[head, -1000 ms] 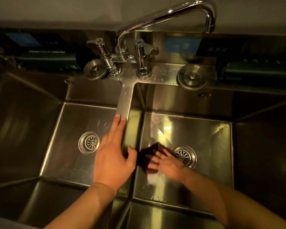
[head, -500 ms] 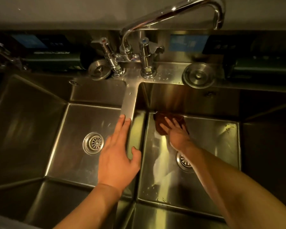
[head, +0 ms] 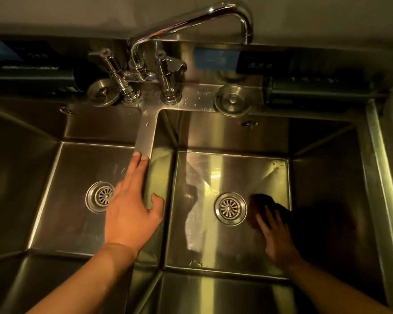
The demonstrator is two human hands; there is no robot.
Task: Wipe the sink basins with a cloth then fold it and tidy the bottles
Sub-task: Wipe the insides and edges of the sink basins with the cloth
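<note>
Nearest, two bare forearms reaching in from the bottom edge, one over each basin of a double stainless sink. Left hand [head: 132, 214] spread flat, fingers straight and close together, laid along the divider [head: 145, 141] between the basins; fingertips on its top strip, thumb hooked over the edge toward the right basin, holding nothing. Wrist roughly level, forearm angled up from lower left. Right hand [head: 276, 241] down in the right basin [head: 213, 245], in deep shadow, fingers extended and slightly fanned, pressing flat on a dark cloth [head: 262, 201] against the basin floor. Cloth bunched just right of the round drain strainer [head: 230, 208], near the right wall, partly blurred; exact fold not readable. Streaks and a wet sheen on the floor left of that drain. Left basin [head: 61, 200] with its own strainer [head: 100, 196], partly hidden behind the left hand. Farther back, on the rear ledge, two round metal drain plugs [head: 233, 99], one on each side of the chrome faucet [head: 166, 32], its two lever handles upright and its gooseneck spout swung over toward the right basin. Behind those, dark containers lying along the back wall, too dim to identify.
</note>
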